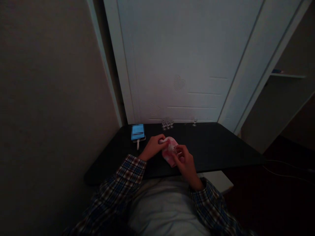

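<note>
The left hand's (156, 143) fingers are pinching the pink cloth (169, 159) near the middle of the counter's (211, 147) front edge, probably bracing it. The right hand's (185, 161) fingers are gripping a small clear piece (175, 149) against it. Clustered glasses (167, 124) and a lone glass (194, 122) are lining the back edge, seemingly clear of both hands; a phone (137, 132) is occupying the back-left corner.

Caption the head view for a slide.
Left hand and right hand handling a pink-white cloth over a black table, clustered clear stemmed glasses behind.
</note>
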A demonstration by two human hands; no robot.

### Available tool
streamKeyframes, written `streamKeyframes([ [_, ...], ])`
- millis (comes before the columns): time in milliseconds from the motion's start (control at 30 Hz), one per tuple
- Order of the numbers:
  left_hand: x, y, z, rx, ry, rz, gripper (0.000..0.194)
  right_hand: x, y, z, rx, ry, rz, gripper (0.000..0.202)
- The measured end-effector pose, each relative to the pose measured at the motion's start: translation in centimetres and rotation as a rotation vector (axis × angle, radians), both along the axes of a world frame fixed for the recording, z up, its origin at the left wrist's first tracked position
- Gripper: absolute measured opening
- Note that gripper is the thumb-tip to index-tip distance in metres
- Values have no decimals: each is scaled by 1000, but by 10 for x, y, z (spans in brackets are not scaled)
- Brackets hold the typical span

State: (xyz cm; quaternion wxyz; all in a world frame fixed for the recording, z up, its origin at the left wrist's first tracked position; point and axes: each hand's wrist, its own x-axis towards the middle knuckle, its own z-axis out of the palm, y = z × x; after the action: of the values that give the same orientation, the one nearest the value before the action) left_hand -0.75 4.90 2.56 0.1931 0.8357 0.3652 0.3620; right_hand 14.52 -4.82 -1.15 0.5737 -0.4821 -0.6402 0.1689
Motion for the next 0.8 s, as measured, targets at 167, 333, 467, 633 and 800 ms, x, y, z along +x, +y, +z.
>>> streamKeyframes([
  [167,1,-1,1,-37,-34,17,25,-1,-2,2,18,-114,37,19],
  [333,3,-6,8,-105,-100,-162,26,0,2,2,-37,-75,-39,18],
  [467,4,-6,9,-203,-142,-281,31,2,5,1,-70,-6,-97,19],
  [633,3,0,6,-317,-184,-364,32,4,5,0,-60,3,-113,20],
  [800,1,0,3,-406,-210,-460,26,5,5,0,-55,1,-127,21],
])
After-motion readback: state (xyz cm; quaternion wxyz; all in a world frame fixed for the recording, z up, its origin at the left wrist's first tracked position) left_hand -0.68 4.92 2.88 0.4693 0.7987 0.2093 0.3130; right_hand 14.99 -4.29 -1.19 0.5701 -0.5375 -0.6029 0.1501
